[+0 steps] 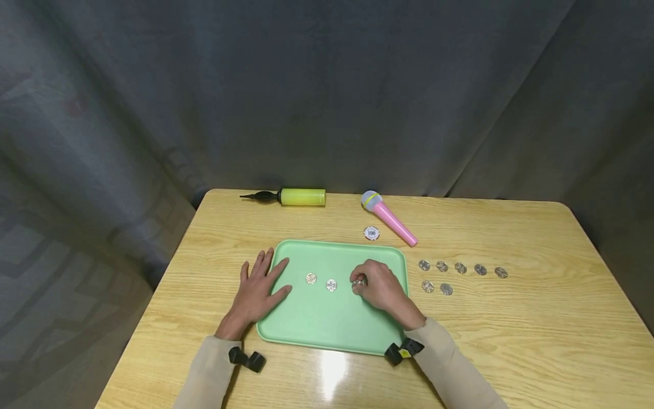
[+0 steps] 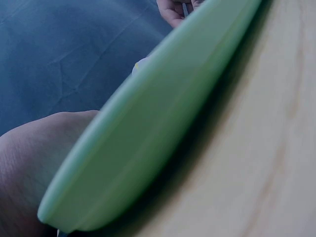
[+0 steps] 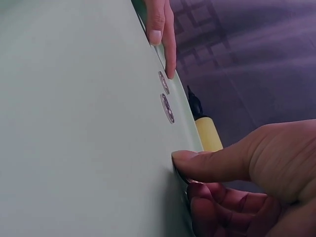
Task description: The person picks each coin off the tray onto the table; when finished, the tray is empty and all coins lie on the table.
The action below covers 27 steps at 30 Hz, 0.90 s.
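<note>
A silver coin (image 1: 359,282) is pinched between the thumb and fingers of my right hand (image 1: 380,285), low over the right half of the green tray (image 1: 327,321). In the right wrist view the thumb (image 3: 212,165) covers most of that coin, and only a thin edge shows. To its left, a silver coin (image 1: 331,285) and a more golden-looking coin (image 1: 311,278) lie flat on the tray. My left hand (image 1: 258,292) rests with spread fingers across the tray's left rim, its thumb and index finger reaching inside.
Right of the tray, several silver coins (image 1: 460,268) lie in two rows on the wooden table (image 1: 536,341). Behind the tray are a white chip marked 100 (image 1: 371,233), a pink toy microphone (image 1: 393,221) and a yellow hand pump (image 1: 303,197). A dark curtain (image 1: 327,96) hangs behind.
</note>
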### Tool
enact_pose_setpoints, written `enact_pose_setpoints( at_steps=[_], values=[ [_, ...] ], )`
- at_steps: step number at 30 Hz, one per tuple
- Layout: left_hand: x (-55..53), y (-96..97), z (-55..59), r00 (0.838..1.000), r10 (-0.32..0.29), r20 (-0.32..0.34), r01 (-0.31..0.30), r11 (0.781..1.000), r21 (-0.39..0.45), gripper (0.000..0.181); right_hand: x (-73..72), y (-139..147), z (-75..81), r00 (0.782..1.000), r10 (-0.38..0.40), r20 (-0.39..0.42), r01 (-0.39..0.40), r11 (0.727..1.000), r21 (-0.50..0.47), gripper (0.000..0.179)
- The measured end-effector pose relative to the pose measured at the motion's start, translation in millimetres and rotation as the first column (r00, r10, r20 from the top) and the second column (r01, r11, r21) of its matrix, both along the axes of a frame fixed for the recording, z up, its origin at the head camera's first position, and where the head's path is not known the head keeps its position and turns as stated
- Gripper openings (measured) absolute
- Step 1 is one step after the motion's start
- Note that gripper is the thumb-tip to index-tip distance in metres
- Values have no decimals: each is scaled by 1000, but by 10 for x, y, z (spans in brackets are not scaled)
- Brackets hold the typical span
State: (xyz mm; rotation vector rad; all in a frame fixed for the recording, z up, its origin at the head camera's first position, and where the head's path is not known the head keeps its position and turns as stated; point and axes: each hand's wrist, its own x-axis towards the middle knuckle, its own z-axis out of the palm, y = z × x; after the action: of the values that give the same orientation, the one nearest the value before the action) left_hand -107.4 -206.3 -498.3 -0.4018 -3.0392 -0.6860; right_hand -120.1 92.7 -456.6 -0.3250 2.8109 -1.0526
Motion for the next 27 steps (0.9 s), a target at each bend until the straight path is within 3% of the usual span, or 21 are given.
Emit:
enact_pose_setpoints(
  at_steps=[11,19,27],
  values=[
    [-3,-1,-12,1000,0,-2,0,1000,7,67,-29,87,-3,1000,30,-3,-30,995,-95,7],
    [0,-9,-20,1000,1,-7,-1,1000,-2,67,-27,190,30,993,23,118,7,970,-244,7],
    [-3,-9,-11,1000,-1,-3,1,1000,2,67,-30,383,69,988,-10,153,60,943,-326,9]
  ],
)
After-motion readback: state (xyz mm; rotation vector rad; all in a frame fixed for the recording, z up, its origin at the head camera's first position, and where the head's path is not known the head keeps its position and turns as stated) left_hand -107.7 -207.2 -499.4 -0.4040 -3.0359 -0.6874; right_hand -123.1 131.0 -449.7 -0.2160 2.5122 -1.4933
